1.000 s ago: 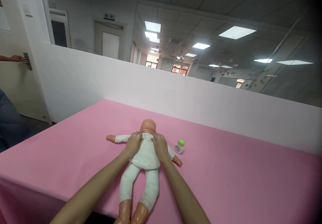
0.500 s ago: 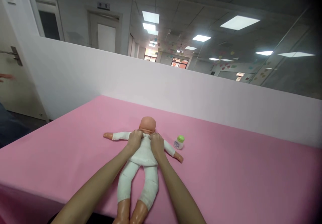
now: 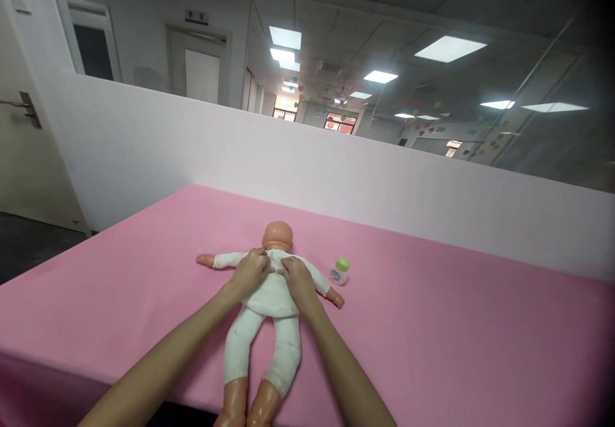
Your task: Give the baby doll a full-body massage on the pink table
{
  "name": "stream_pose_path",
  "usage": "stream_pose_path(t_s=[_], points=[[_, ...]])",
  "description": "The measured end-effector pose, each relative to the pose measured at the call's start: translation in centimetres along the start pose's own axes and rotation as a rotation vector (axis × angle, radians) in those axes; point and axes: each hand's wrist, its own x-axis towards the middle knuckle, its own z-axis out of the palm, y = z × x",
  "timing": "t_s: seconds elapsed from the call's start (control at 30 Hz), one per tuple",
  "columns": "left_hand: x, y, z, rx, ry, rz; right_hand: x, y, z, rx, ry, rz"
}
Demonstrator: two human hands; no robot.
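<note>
A baby doll [image 3: 271, 294] in white cloth lies stretched out with its smooth head away from me; no facial features show. Its arms are spread to both sides and its legs point toward me. On the left part of its upper torso rests my left hand [image 3: 250, 272], with fingers bent loosely and laid on the cloth. My right hand [image 3: 296, 278] lies on the right part, fingertips pointing inward. Neither hand grips anything. Between the hands a strip of white cloth shows. Just right of the doll's arm stands a small jar [image 3: 339, 272] with a green lid.
Pink cloth [image 3: 432, 324] covers the table under the doll. A low white wall [image 3: 336, 177] runs along the far edge, with glass above it. At the left is a door [image 3: 33, 152] with a metal handle.
Both hands have shifted from the doll's neckline slightly down its torso, and their closed fingers have loosened onto the cloth. A person's hand at the far left has left the view.
</note>
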Motion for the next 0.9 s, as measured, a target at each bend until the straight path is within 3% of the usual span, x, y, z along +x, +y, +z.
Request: stream_pose_path(t_s=[0.3,0.43,0.53,0.73,0.9], points=[[1.2,0.5,2.0,-0.336,0.017,-0.166,1.0,0.4,2.8,-0.151,-0.109,0.113],[2.1,0.0,2.7,-0.039,-0.070,-0.085,1.3,0.7,3.1,-0.193,-0.129,0.135],[1.7,-0.1,2.2,0.132,-0.062,0.013,1.0,0.5,2.4,-0.174,-0.111,0.124],[-0.6,0.8,-0.2,0.144,-0.036,0.074,-0.4,-0.4,-0.7,-0.051,-0.100,0.035],[-0.7,0.3,1.0,0.038,-0.104,0.009,-1.0,-0.7,0.4,-0.073,-0.164,0.050]])
